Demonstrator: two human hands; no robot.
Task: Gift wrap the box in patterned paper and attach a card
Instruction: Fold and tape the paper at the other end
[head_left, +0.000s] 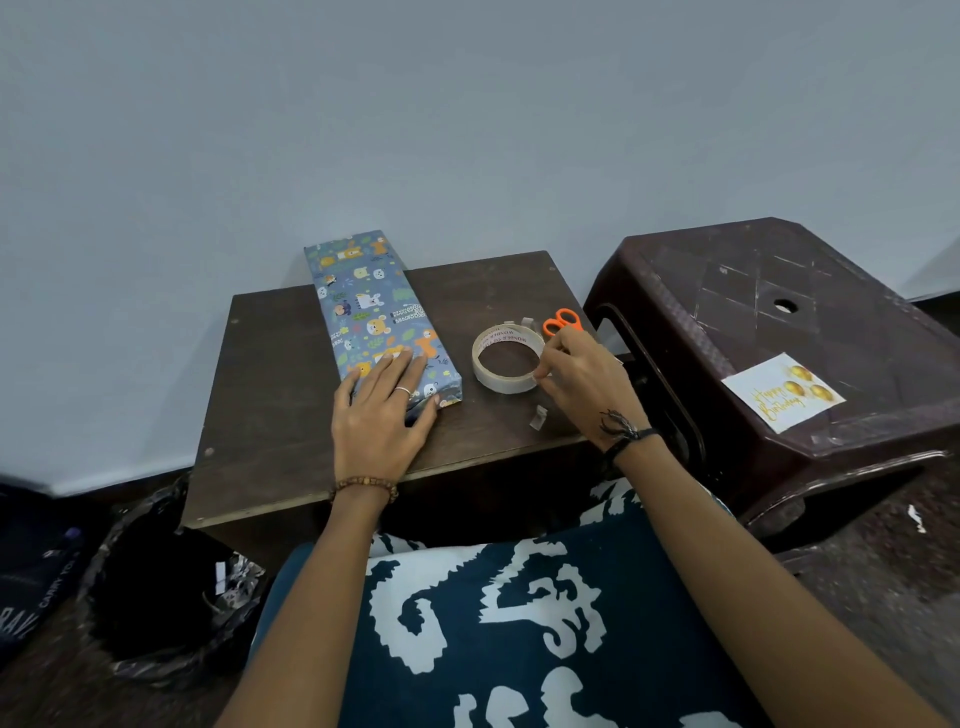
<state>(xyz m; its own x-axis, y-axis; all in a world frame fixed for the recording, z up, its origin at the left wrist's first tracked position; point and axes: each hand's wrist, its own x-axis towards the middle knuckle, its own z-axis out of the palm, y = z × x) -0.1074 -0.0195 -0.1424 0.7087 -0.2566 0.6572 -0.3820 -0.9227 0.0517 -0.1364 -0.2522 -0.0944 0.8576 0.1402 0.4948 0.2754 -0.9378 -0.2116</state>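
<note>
A long box wrapped in blue animal-patterned paper (371, 306) lies on the small dark wooden table (270, 395), its far end against the wall. My left hand (382, 410) rests flat on the box's near end, fingers straight. To the right sits a roll of white tape (506, 358). My right hand (582, 384) pinches the roll's right rim with thumb and fingertips. A white "Happy Birthday" card (782, 392) with gold balloons lies on the plastic stool at the right.
Orange-handled scissors (561, 319) lie just behind the tape, partly under my right hand. A small scrap of tape backing (538, 417) lies near the table's front edge. The dark maroon plastic stool (769, 291) stands right of the table. A black-lined bin (161, 587) sits at lower left.
</note>
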